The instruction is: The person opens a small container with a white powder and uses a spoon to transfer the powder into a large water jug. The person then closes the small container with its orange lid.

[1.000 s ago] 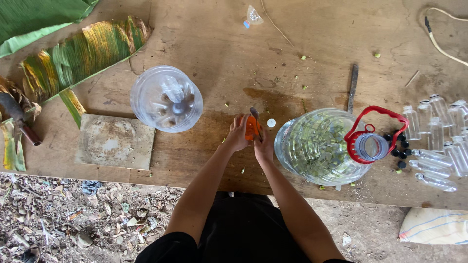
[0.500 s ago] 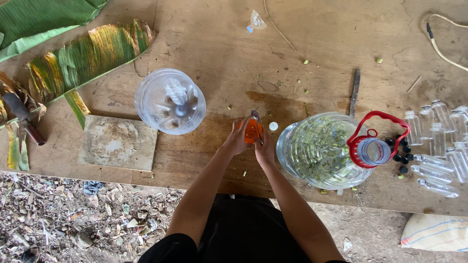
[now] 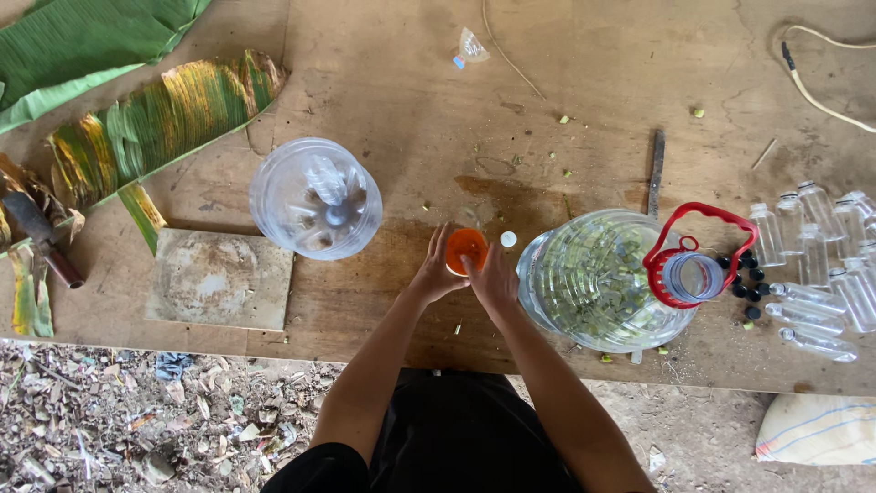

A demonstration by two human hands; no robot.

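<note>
Both hands met at the near-middle of the wooden table (image 3: 547, 55). My left hand (image 3: 434, 274) cupped the orange funnel (image 3: 465, 248) from the left, fingers curled round its rim; my right hand (image 3: 494, 279) closed on it from the right w/ thumb at the rim. Funnel sat upright btwn the two hands; couldn't tell what was under it, hands hid it. Small white cap (image 3: 508, 239) lay just beside the funnel, to its right. Right of that: big clear jug (image 3: 593, 283) full of green leaf bits, w/ a red handle (image 3: 698, 239) at its neck. Beyond the jug, small black caps (image 3: 748, 278) and a cluster of small clear bottles (image 3: 821, 265) toward the right edge. Left of my hands, a flat grey slab (image 3: 221, 278); behind it a 2nd large clear jug (image 3: 315, 198), well apart from the funnel. Far left: yellowing banana leaves (image 3: 155, 119). A dark blade (image 3: 656, 162) lay behind the leaf-filled jug.
</note>
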